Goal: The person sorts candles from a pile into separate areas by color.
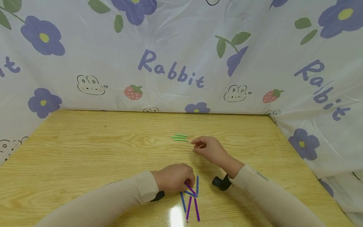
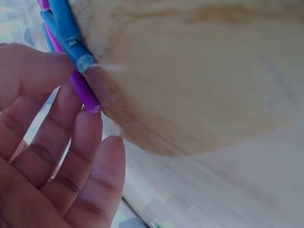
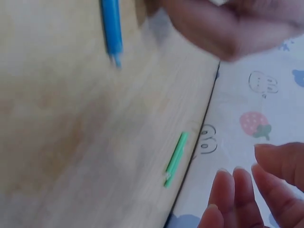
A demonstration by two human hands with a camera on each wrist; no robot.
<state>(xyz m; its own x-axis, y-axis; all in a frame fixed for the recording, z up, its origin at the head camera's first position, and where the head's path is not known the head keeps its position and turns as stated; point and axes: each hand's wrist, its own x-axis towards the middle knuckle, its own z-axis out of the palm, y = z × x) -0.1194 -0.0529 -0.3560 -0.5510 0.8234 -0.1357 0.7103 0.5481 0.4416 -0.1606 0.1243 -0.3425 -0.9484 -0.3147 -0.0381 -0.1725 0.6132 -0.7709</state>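
Note:
Low in the head view, my left hand (image 1: 175, 178) pinches a purple candle (image 1: 190, 188) slanting down from its fingertips. In the left wrist view, thumb and fingers lie around that purple candle (image 2: 84, 91), with a blue candle (image 2: 76, 53) crossing beside it. Close by on the table lie an upright-lying blue candle (image 1: 197, 184), a slanted blue one (image 1: 182, 201) and two purple candles, one left (image 1: 188, 208) and one right (image 1: 197, 209). My right hand (image 1: 211, 150), fingers loosely bent and holding nothing, is just right of several thin green candles (image 1: 180, 139).
The wooden table (image 1: 99, 151) runs back to a white cloth (image 1: 175, 37) printed with flowers, rabbits and strawberries, which also hangs at both sides. A black wrist mount (image 1: 222, 183) sits under the right forearm. Window glare shows on the front of the table.

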